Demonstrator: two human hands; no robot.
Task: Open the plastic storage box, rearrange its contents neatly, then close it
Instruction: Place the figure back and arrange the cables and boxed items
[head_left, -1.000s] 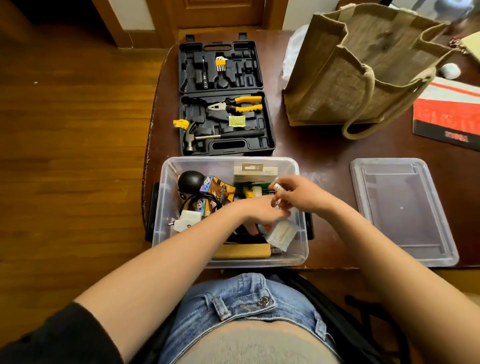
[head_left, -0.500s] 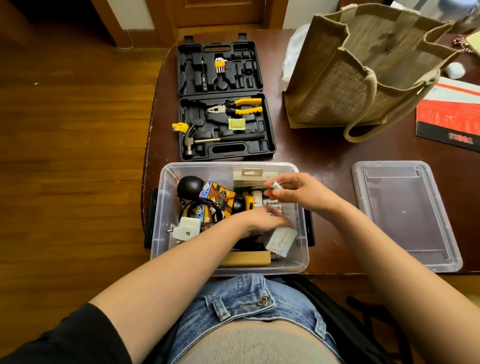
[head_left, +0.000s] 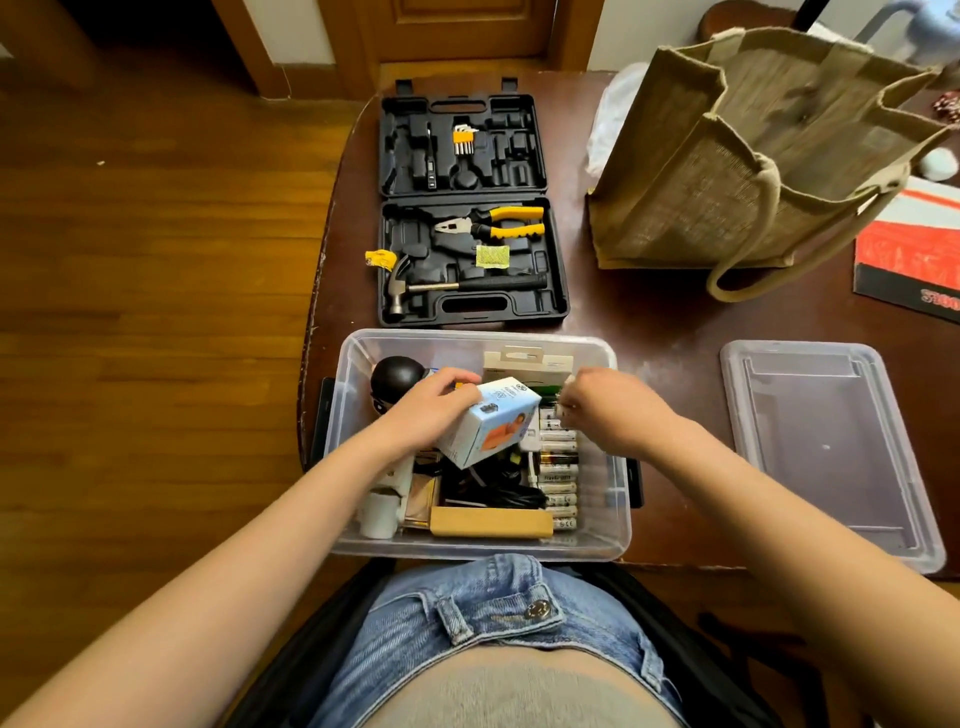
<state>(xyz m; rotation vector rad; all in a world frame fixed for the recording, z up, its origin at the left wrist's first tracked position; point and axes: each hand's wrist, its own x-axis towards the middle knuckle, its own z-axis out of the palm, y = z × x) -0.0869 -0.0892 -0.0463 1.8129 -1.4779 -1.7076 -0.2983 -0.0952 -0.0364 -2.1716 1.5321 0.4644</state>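
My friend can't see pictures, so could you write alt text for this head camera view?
A seated person's left hand grips a light blue carton over an open clear storage box of batteries and cables, while the right hand pinches something small. The lid lies to the right, an open tool case behind.

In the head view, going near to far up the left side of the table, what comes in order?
Clear storage box nearest, with the left hand gripping a light blue carton over it → hammer → yellow-handled pliers → hex keys in the tool case lid.
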